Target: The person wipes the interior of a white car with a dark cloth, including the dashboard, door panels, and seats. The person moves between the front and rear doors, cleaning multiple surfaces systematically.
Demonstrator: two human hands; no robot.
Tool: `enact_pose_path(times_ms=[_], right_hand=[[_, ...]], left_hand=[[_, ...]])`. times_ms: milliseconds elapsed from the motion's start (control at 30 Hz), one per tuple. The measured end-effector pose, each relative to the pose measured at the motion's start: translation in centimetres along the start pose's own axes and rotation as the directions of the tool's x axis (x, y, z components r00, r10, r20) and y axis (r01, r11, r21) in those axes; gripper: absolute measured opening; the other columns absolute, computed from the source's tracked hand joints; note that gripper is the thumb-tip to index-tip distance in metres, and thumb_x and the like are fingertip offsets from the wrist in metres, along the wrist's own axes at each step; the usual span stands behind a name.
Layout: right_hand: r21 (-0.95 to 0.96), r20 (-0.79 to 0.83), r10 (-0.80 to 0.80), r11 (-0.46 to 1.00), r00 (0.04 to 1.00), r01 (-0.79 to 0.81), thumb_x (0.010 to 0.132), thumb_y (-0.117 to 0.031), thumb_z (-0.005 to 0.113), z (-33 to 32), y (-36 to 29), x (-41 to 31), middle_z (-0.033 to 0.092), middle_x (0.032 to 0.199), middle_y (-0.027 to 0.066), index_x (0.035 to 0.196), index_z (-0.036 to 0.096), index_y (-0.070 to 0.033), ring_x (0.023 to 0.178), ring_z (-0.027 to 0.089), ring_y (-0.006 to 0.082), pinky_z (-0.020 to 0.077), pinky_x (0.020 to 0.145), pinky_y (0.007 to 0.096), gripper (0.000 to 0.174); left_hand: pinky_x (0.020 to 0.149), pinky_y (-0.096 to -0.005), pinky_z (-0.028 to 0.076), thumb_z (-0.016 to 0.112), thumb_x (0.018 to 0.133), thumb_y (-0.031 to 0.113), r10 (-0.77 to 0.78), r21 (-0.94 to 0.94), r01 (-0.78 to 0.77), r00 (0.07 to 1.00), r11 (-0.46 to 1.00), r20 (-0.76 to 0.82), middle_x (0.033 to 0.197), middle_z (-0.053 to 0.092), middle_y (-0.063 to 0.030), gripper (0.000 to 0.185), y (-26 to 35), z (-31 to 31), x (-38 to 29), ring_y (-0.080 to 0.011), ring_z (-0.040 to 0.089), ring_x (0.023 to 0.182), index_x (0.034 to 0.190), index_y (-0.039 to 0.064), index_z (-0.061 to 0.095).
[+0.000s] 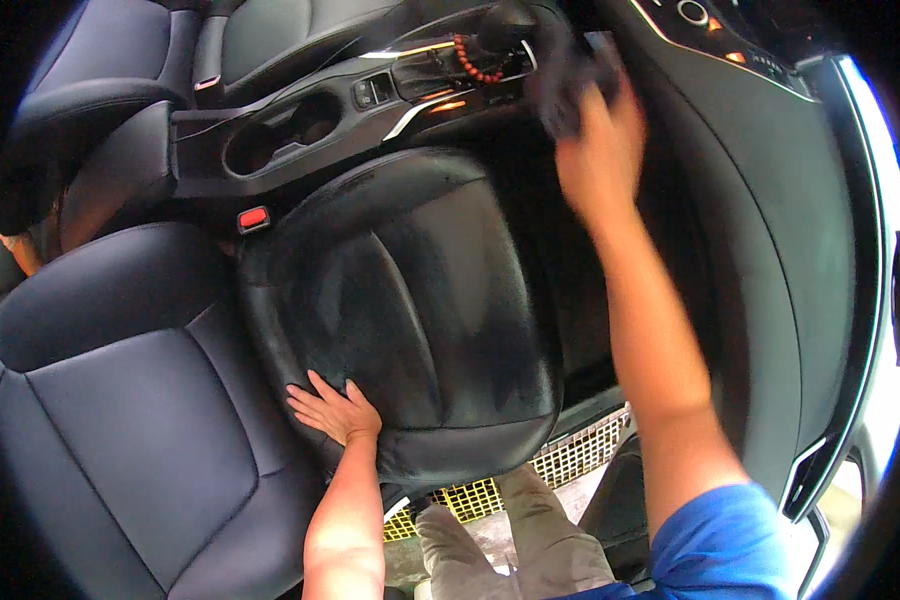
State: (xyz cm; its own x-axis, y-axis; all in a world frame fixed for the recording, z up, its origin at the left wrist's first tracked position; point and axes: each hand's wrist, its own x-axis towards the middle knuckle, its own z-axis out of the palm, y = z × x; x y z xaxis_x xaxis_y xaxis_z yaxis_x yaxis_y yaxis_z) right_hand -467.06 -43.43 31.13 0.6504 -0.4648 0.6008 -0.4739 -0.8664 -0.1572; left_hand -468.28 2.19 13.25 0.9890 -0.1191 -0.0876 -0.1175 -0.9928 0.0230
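Note:
My left hand (pixel 339 410) is pressed flat on the black leather seat cushion (pixel 465 277), near its outer rear corner, with the fingers apart. My right arm reaches across the footwell to the front of the centre console. In my right hand (pixel 604 154) is a dark cloth (pixel 557 90), blurred by motion. It is beside the gear lever (pixel 506 34), and I cannot tell which surface it touches. A loop of reddish-brown beads (pixel 471 67) hangs around the lever's base. The cushion has shiny, wet-looking patches.
The seat backrest (pixel 142 420) rises at left, by a red seat belt buckle (pixel 253 219). Cup holders (pixel 281 135) sit in the console. The dashboard (pixel 757 225) curves along the right. Another person's arm (pixel 21 251) shows behind the seat. Yellow grating (pixel 469 499) lies below the doorway.

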Motion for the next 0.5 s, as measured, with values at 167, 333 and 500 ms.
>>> enact_pose_path(times_ms=[167,333,500], right_hand=[[-0.365,0.241,0.041,0.930,0.970,0.051,0.091,-0.022,0.054,11.3,2.8,10.1,0.039,0.146,0.0207,0.131,0.060,-0.007,0.136,0.033,0.0380,0.0227,0.114,0.0512,0.043],[-0.488,0.500,0.389,0.864,0.774,-0.119,0.088,-0.034,0.053,9.0,-3.5,5.3,0.044,0.147,0.0235,0.122,0.068,-0.003,0.139,0.035,0.0407,0.0249,0.114,0.0537,0.048],[-0.124,0.541,-0.020,0.987,0.841,0.103,0.083,-0.031,0.060,9.3,-13.8,2.0,0.052,0.129,0.0224,0.101,0.073,0.002,0.120,0.048,0.0388,0.0391,0.101,0.0457,0.040]], left_hand=[[0.118,-0.0589,0.009,0.056,0.094,0.034,-0.013,-0.001,0.013,1.000,1.000,0.022,0.162,0.005,-0.0258,0.071,0.1,0.0,0.3,-0.0474,0.009,0.147,0.154,0.012,0.026],[0.118,-0.0599,0.006,0.061,0.089,0.035,-0.017,-0.022,0.018,0.998,1.000,0.058,0.161,0.005,-0.0286,0.078,-0.1,0.1,0.5,-0.0491,0.006,0.147,0.154,0.010,0.025],[0.118,-0.0593,0.005,0.060,0.089,0.035,0.003,-0.016,-0.003,0.999,1.000,0.050,0.161,0.004,-0.0289,0.079,-0.4,0.2,0.6,-0.0488,0.006,0.148,0.154,0.010,0.024]])
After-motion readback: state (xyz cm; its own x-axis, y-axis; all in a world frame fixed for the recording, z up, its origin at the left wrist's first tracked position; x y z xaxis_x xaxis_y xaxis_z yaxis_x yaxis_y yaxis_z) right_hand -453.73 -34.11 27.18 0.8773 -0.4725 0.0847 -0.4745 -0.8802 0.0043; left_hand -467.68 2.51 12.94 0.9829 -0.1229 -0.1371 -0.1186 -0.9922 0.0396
